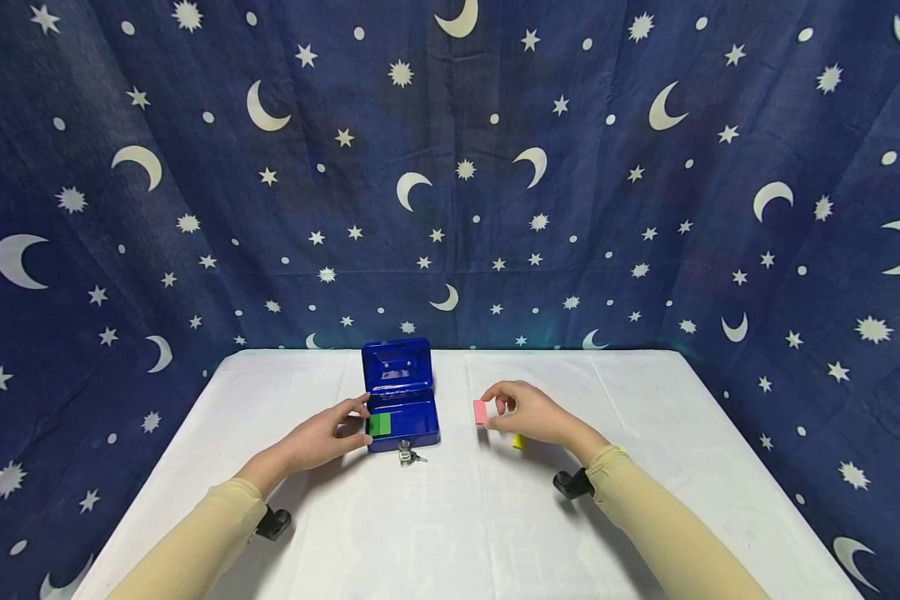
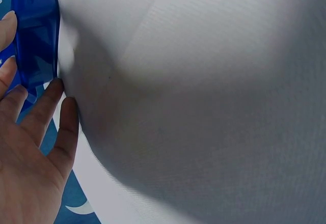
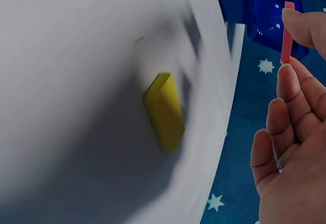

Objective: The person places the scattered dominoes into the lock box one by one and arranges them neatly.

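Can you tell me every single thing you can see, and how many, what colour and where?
Box: 1, blue, lid up, on the table
Green block: at least 1, green, inside the box
Lock: 1, silver, front of the box
Keys: number unclear, silver, by the lock
Pink block: 1, pink, in the right hand
Yellow block: at least 1, yellow, on the table near the right hand
Table: 1, white, under everything
Curtain: number unclear, dark blue with pale moons and stars, around the table
Wrist devices: 2, black, one per wrist
Sleeves: 2, beige, on the arms
Hands: 2, left at the box's left side, right pinching pink
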Motion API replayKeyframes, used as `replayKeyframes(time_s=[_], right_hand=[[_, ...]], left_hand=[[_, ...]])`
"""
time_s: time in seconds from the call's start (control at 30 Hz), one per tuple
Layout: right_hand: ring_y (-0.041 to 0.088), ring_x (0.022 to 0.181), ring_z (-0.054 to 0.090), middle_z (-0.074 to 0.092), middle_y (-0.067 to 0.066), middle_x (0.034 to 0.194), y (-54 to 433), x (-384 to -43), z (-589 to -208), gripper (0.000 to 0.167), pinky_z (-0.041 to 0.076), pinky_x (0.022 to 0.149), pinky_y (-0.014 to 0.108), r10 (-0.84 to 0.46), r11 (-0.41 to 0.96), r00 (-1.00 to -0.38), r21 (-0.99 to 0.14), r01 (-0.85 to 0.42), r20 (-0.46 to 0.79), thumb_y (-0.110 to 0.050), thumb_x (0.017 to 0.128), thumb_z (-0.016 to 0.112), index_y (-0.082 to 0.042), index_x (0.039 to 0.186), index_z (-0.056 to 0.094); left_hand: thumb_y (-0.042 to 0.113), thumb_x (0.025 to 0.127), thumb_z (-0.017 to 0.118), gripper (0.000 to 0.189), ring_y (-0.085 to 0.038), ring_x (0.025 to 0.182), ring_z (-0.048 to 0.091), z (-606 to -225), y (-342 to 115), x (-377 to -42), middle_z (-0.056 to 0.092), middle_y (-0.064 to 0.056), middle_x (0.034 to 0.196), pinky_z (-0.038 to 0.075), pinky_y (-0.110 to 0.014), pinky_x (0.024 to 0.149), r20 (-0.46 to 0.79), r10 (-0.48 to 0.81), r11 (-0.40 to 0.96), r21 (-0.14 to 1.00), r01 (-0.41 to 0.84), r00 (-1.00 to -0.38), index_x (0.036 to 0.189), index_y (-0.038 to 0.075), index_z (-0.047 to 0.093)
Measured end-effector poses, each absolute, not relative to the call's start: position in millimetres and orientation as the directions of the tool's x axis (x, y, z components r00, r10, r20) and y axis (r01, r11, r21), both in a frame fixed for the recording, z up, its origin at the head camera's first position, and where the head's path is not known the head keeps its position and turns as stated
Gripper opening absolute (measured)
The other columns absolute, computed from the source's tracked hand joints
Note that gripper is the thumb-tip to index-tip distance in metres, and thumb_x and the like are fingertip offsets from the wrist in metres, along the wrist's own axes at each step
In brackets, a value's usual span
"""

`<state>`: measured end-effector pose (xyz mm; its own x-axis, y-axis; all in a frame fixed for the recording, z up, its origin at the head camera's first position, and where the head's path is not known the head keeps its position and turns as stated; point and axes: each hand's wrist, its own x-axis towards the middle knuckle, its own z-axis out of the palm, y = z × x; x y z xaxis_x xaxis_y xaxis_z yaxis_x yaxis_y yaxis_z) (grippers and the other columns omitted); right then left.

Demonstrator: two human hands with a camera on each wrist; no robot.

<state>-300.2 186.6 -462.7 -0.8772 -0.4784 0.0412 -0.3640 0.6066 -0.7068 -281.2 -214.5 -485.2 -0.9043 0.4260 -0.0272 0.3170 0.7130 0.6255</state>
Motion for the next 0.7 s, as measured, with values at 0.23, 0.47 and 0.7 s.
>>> replayKeyframes(time_s=[0.23,0.47,0.7], right_hand=[[0.018,0.087,0.052,0.058,-0.003,0.084,173.2,-301.6,-460.2,0.035,0.044,0.08,0.035,-0.499,0.605,-0.865,-0.69,-0.397,0.06,-0.031,0.085,0.082,-0.017,0.114,0.068],[0.018,0.088,0.052,0.057,-0.005,0.084,162.7,-302.4,-458.6,0.035,0.044,0.081,0.036,-0.513,0.603,-0.855,-0.681,-0.416,0.068,-0.032,0.085,0.081,-0.017,0.114,0.068],[0.019,0.091,0.052,0.058,-0.004,0.084,152.3,-306.1,-459.5,0.035,0.043,0.083,0.037,-0.517,0.595,-0.853,-0.686,-0.419,0.072,-0.032,0.086,0.08,-0.019,0.115,0.068]], left_hand=[[0.041,0.096,0.07,0.038,-0.026,0.134,0.053,-485.6,-214.7,-281.0,0.035,0.002,0.163,0.042,-0.054,0.108,-0.03,0.426,0.707,0.634,0.312,-0.904,0.123,0.019,0.057],[0.042,0.096,0.07,0.039,-0.026,0.134,0.053,-485.7,-214.2,-281.2,0.034,0.002,0.163,0.042,-0.054,0.108,-0.036,0.422,0.71,0.635,0.305,-0.906,0.124,0.019,0.058],[0.043,0.096,0.07,0.039,-0.027,0.135,0.052,-484.5,-214.4,-281.0,0.034,0.002,0.163,0.043,-0.053,0.107,-0.037,0.422,0.715,0.628,0.308,-0.906,0.125,0.019,0.058]])
